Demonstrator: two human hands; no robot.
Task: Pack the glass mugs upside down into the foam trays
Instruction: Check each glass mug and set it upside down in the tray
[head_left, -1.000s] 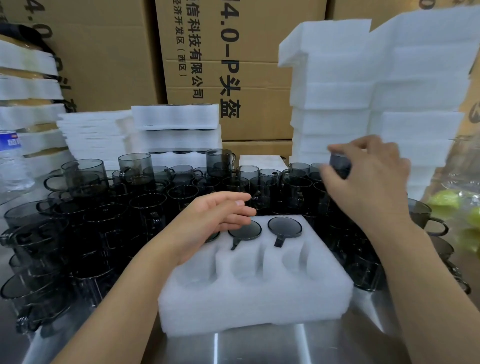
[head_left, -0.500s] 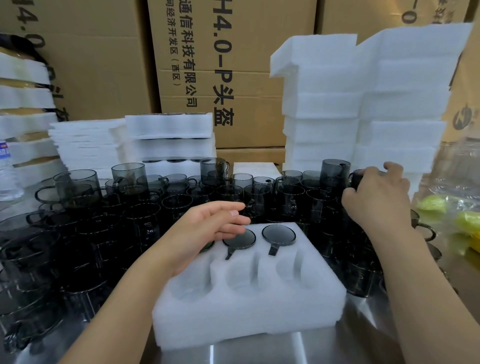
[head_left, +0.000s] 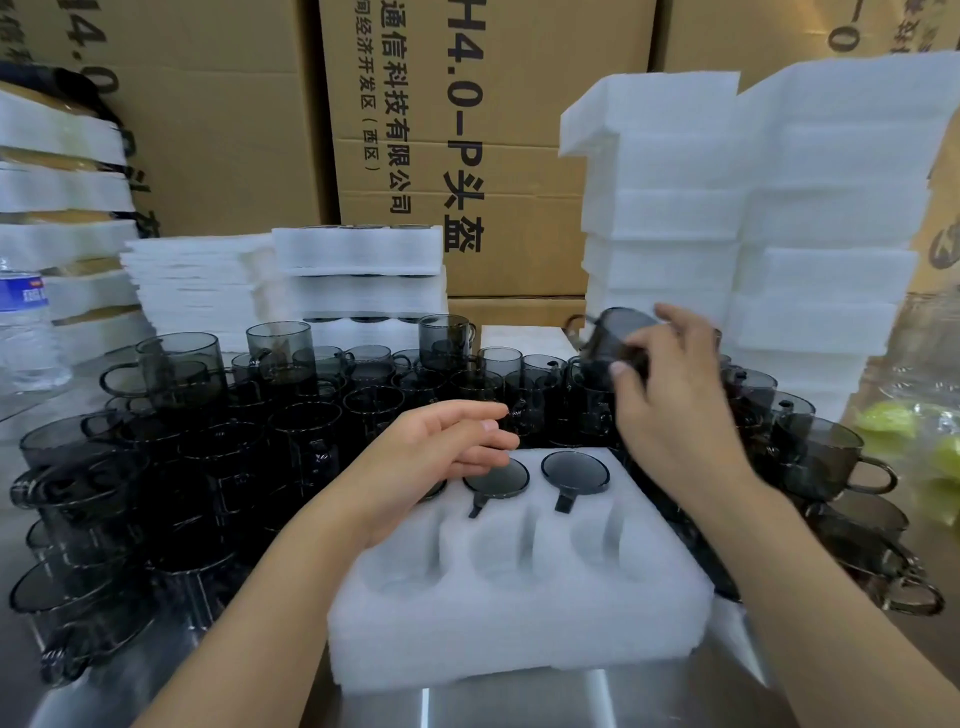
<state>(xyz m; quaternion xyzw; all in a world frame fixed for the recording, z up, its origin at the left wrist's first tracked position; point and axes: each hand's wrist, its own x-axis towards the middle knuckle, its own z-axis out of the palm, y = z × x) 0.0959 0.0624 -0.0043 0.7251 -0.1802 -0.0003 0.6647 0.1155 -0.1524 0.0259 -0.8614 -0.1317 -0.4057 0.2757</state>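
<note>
Gripping a mug (head_left: 615, 338) (tipped) with the right hand (head_left: 675, 410) behind the tray (head_left: 519, 618), with the left hand (head_left: 441, 452) loose and empty over it

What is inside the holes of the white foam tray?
Two upside-down mugs sit in back holes; the three front holes are empty. The left hand hides the back-left one.

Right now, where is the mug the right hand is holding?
Head view, right of centre: the mug sits tilted in the right hand, above the loose mugs behind the foam tray, in front of the tall foam stack.
</note>
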